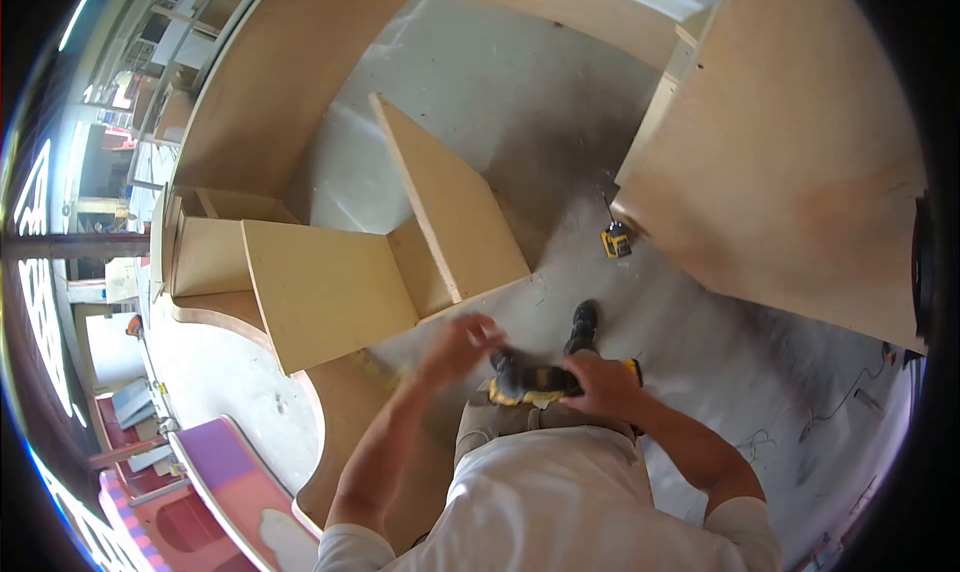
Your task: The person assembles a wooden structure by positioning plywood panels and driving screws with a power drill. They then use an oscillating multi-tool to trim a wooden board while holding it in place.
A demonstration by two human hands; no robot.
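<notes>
My right hand [605, 384] is closed around a black-and-yellow cordless power tool [545, 382], held in front of my waist with its black end pointing left. Whether it is a drill or another driver I cannot make out. My left hand [465, 349] is raised left of the tool and apart from it, slightly blurred, its fingers curved with a gap between them. Nothing shows in it. Just beyond that hand stands a plywood cabinet frame with an upright panel [455, 207] and a flat board [325, 287].
A yellow-and-black cordless drill [616, 240] lies on the grey floor [560, 292] ahead of my feet. A large curved plywood panel [790, 162] stands at right. A tall plywood wall [285, 82] rises at left. A pink-and-purple painted piece [225, 472] is at lower left; a cable [850, 402] lies at right.
</notes>
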